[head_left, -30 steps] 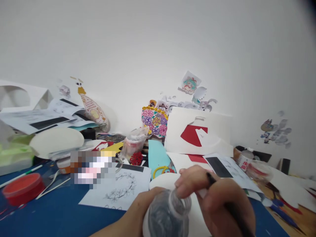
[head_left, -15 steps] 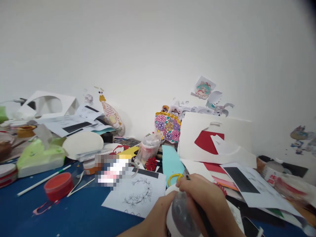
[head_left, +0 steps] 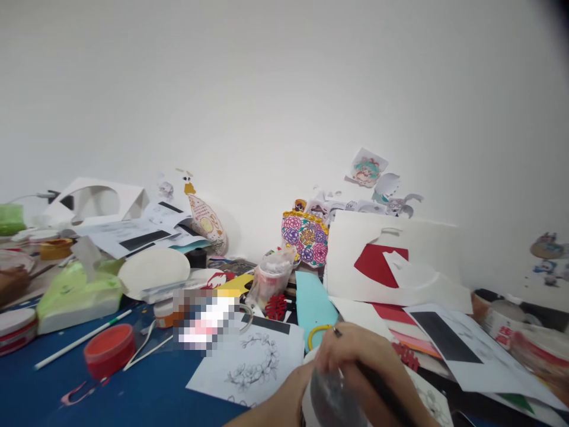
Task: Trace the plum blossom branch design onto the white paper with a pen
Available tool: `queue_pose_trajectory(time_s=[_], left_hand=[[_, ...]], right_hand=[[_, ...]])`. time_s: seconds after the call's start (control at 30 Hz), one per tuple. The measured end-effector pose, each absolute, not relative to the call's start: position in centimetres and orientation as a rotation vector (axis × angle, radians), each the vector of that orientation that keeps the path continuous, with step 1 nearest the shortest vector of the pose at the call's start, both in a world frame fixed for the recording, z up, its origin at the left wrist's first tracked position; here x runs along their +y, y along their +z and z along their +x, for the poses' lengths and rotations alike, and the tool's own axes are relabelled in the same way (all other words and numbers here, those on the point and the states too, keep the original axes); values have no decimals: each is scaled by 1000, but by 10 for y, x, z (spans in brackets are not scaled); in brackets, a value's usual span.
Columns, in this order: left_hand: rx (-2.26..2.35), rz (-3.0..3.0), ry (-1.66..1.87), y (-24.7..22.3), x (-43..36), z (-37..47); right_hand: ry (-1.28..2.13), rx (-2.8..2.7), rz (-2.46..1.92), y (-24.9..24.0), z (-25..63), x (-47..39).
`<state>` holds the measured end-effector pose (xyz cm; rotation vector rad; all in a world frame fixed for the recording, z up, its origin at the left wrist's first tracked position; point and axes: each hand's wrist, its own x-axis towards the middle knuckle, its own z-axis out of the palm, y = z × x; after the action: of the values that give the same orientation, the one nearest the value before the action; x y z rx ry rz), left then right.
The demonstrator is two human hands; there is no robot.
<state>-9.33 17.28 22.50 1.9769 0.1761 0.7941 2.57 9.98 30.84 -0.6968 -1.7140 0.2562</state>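
At the bottom of the head view, my left hand (head_left: 288, 388) is closed round the side of a white container with a clear, shiny top (head_left: 331, 397). My right hand (head_left: 368, 362) bends over the same container with its fingers pinched together, and a dark, thin tool (head_left: 384, 394) runs under its palm. What the fingertips do at the container is blurred. Just behind my hands lies a yellow ring-shaped handle (head_left: 313, 337). A sheet with a flower wreath drawing (head_left: 262, 362) rests to the left of my left hand.
A red tub (head_left: 109, 353), a white stick (head_left: 82, 339) and a tissue pack (head_left: 80, 302) stand at left. Behind are a bagged cup (head_left: 272, 276) and a light blue strip (head_left: 313, 302). Papers (head_left: 489, 350) and plastic tubs (head_left: 504, 323) lie right. Another person's hand (head_left: 13, 283) shows far left.
The view has shifted, so the table items sit slightly lower and further right. Both my hands stay at the container, and the right fingers look more bunched over its top.
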Motion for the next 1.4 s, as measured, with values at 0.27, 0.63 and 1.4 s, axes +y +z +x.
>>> queue_pose_trajectory(time_s=[0.27, 0.63, 1.4], left_hand=[[354, 2024, 773, 208, 175, -80], [457, 2124, 860, 211, 185, -84], [430, 2148, 725, 273, 139, -127]], right_hand=[[470, -1822, -963, 322, 48, 75], [420, -1482, -865, 308, 31, 88], [630, -1391, -628, 304, 19, 98]])
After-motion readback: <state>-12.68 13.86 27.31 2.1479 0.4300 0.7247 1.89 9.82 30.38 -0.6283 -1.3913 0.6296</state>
